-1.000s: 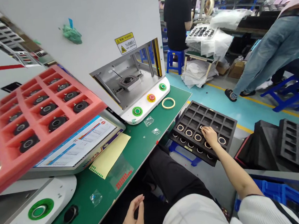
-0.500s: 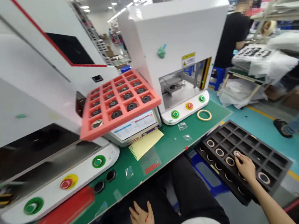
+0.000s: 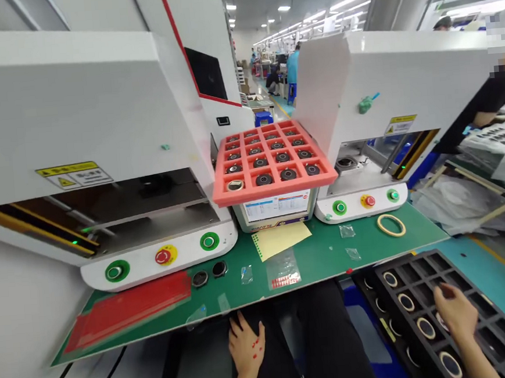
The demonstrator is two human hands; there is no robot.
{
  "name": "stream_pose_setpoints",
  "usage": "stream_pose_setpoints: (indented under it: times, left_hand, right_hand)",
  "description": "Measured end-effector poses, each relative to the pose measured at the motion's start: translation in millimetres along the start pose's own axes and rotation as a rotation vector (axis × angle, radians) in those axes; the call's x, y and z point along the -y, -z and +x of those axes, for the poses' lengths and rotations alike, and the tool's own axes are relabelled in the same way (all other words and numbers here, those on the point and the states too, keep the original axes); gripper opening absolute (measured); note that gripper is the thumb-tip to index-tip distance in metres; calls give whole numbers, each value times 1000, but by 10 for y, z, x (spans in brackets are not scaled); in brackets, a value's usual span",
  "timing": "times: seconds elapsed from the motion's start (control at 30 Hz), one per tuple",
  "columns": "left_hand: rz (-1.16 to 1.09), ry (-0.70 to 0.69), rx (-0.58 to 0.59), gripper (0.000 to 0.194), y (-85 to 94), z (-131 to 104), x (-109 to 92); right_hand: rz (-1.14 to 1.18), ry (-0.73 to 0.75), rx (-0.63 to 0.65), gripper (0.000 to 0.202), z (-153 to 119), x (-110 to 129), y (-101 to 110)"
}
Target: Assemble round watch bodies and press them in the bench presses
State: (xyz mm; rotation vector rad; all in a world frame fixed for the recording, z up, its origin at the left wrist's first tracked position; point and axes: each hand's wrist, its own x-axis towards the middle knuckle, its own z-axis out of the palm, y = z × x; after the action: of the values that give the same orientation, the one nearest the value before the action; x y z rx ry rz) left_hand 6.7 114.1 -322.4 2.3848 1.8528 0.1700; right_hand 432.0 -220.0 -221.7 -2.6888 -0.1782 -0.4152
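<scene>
My left hand (image 3: 247, 344) rests over my lap with its fingers spread and holds nothing; small red bits stick to its back. At the right, my right hand (image 3: 458, 312) is over a black compartment tray (image 3: 477, 327), thumb and fingers curled together. Whether a part sits between those fingertips I cannot make out. Along the tray's near-left row lie several round watch cases (image 3: 426, 328) with pale rims, one partly covered by my right hand. Two dark round watch cases (image 3: 209, 274) lie on the green bench (image 3: 328, 259).
A pink foam tray (image 3: 274, 188) of round black parts rests above a small screen (image 3: 278, 207). White machines with buttons flank it. A tape ring (image 3: 390, 225), yellow paper (image 3: 280, 240), small clear bags and red sheets (image 3: 131, 309) lie on the bench. A second black tray sits underneath.
The view has swung left. My right hand has lifted slightly from the watch case it was touching, its fingers now curled. My left hand stays spread over my lap.
</scene>
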Motion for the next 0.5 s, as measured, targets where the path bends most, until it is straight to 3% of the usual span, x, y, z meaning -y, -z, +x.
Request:
stream_pose_setpoints:
  times: [0.13,0.23,0.3,0.37,0.43,0.5]
  left_hand:
    - [2,22,30,63,-11,123,-57]
    - [-17,61,66,60,13,177,-88]
    - [-42,80,95,57,48,185,-108]
    - [-72,97,124,53,91,180,-139]
    - [-103,124,151,50,132,171,-179]
    - [-134,153,177,55,167,164,-216]
  right_hand:
    - [90,263,-25,43,268,649,-20]
    - [180,485,4,31,194,1081,-32]
    - [266,580,-15,31,-58,1322,-96]
    - [388,663,-27,39,-489,1495,-229]
    - [492,833,118,41,-1027,1546,-401]
    - [547,1059,363,32,-1516,1452,-568]
